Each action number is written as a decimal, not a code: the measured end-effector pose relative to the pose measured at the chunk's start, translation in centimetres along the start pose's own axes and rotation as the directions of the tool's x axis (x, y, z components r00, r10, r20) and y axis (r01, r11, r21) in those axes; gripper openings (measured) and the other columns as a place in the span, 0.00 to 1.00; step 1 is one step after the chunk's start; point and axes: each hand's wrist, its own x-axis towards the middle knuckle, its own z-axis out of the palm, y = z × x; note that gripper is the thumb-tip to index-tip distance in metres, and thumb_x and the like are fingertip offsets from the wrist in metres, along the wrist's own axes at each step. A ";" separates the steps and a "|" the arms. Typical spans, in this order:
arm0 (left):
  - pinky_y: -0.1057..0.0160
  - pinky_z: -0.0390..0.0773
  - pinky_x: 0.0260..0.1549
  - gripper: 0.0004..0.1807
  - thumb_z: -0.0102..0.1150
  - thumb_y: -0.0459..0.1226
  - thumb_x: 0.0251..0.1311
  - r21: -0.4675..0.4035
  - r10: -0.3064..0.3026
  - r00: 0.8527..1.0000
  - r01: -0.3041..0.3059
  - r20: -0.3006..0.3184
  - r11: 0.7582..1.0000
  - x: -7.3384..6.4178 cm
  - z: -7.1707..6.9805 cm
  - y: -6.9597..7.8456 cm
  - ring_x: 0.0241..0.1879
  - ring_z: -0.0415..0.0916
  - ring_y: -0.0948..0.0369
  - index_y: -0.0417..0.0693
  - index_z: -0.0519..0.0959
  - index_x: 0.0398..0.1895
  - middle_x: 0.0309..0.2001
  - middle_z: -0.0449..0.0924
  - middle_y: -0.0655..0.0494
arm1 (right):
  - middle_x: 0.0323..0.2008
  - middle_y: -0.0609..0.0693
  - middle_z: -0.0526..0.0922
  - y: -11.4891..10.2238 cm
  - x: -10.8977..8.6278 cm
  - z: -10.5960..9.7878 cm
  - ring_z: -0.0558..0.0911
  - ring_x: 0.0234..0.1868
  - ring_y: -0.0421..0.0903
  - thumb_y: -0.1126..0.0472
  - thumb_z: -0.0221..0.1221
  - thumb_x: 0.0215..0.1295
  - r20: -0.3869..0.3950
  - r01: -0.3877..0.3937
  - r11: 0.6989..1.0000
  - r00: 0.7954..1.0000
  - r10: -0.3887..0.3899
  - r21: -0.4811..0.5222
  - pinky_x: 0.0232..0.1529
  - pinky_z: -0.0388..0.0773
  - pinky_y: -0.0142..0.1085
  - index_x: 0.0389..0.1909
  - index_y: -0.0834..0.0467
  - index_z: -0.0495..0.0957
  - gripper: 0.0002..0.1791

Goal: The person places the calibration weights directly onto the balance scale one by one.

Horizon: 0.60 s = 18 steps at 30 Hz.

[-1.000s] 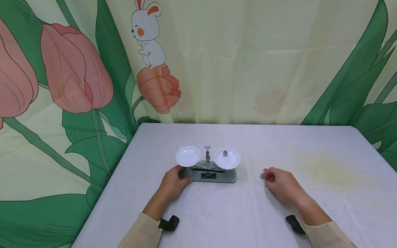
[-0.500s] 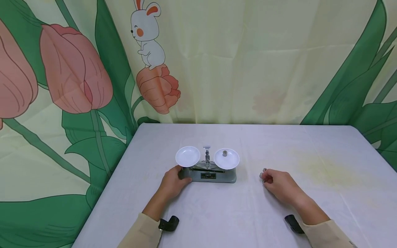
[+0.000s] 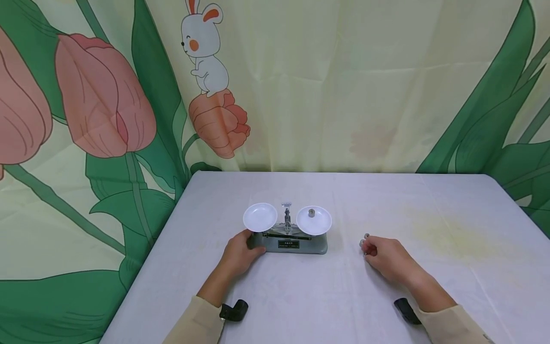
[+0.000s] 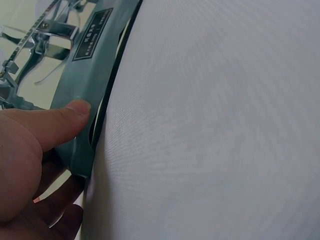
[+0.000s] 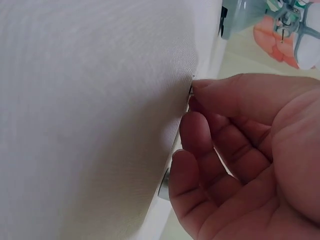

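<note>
A balance scale (image 3: 296,245) with a grey-green base and two white pans stands on the table. One metal weight (image 3: 311,213) sits on its right pan (image 3: 321,227); the left pan (image 3: 259,217) holds nothing. My left hand (image 3: 238,252) grips the left end of the base, thumb (image 4: 70,117) on the front face and fingers round the end. Right of the scale, my right hand (image 3: 388,255) pinches a tiny metal weight (image 5: 191,90) low at the tabletop, mostly hidden by thumb and forefinger. Another metal weight (image 5: 164,186) stands beside the curled lower fingers in the right wrist view.
A white cloth covers the table (image 3: 322,296). Behind its far edge hangs a curtain (image 3: 343,95) printed with tulips and a rabbit. Each wrist wears a black camera, such as the left camera (image 3: 234,310).
My right hand has shifted slightly, its fingertips now covering more of the small weights. The left hand and the scale stay where they were.
</note>
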 end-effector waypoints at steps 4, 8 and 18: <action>0.42 0.70 0.62 0.35 0.72 0.38 0.58 0.001 -0.004 1.000 0.004 0.002 1.000 0.0 0.0 0.0 0.66 0.68 0.42 0.35 0.70 0.67 0.65 0.73 0.39 | 0.31 0.45 0.79 -0.1 0.0 0.0 0.75 0.34 0.45 0.70 0.63 0.59 0.005 -0.015 1.000 1.000 0.015 0.018 0.37 0.76 0.42 0.34 0.57 0.78 0.06; 0.42 0.70 0.62 0.35 0.72 0.39 0.58 0.004 -0.003 1.000 0.003 0.001 1.000 0.0 0.0 0.0 0.66 0.68 0.42 0.35 0.70 0.67 0.65 0.73 0.39 | 0.30 0.44 0.78 -0.2 -0.1 0.0 0.75 0.34 0.44 0.70 0.63 0.60 -0.016 -0.006 0.999 1.000 0.007 0.035 0.38 0.77 0.42 0.35 0.57 0.78 0.06; 0.42 0.71 0.61 0.36 0.72 0.39 0.58 -0.001 0.001 1.000 -0.001 0.002 1.000 0.0 0.0 -0.1 0.66 0.68 0.42 0.35 0.70 0.67 0.65 0.73 0.39 | 0.31 0.45 0.79 -0.2 -0.2 -0.1 0.77 0.34 0.44 0.69 0.60 0.59 -0.074 0.002 0.996 0.997 0.005 0.092 0.37 0.77 0.39 0.36 0.57 0.79 0.06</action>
